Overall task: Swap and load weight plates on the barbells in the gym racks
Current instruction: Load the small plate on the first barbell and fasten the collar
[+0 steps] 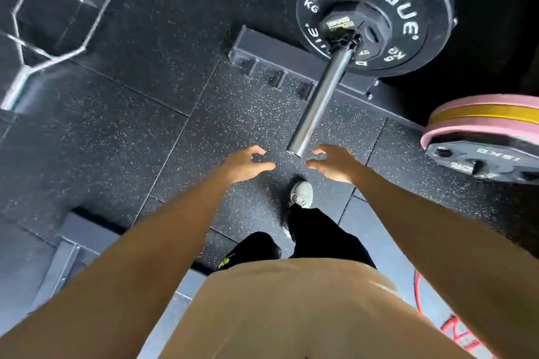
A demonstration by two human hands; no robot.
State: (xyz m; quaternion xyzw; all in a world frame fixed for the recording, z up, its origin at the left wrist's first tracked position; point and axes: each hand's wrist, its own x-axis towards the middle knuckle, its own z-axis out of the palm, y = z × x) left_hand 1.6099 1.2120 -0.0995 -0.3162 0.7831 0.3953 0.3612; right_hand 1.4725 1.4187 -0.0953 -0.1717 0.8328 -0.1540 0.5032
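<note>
looking down past a tan shirt at both bare arms reaching forward over black speckled rubber floor tiles (122,114). left hand (245,165) hanging open, fingers loosely curled and spread, gripping nothing, just left of the free end of the chrome barbell sleeve (320,102). right hand (335,163) likewise open with fingers curled inward, empty, just right of that same end. sleeve tip sitting between the two hands and slightly ahead of them, touching neither. sleeve running up and to the right into a large black round weight plate lettered rogue in white (370,9), with a smaller black plate (361,26) and a collar clamp (342,38) seated against its face, well apart from both hands. to the right, a stack of pink and yellow bumper plates (484,119) with a black plate (481,160) beside them, near the right forearm but not touching it. at upper left, blurred, a chrome hexagonal trap bar (58,9). below the hands, one white shoe (302,194) and black trousers on the floor tiles.
</note>
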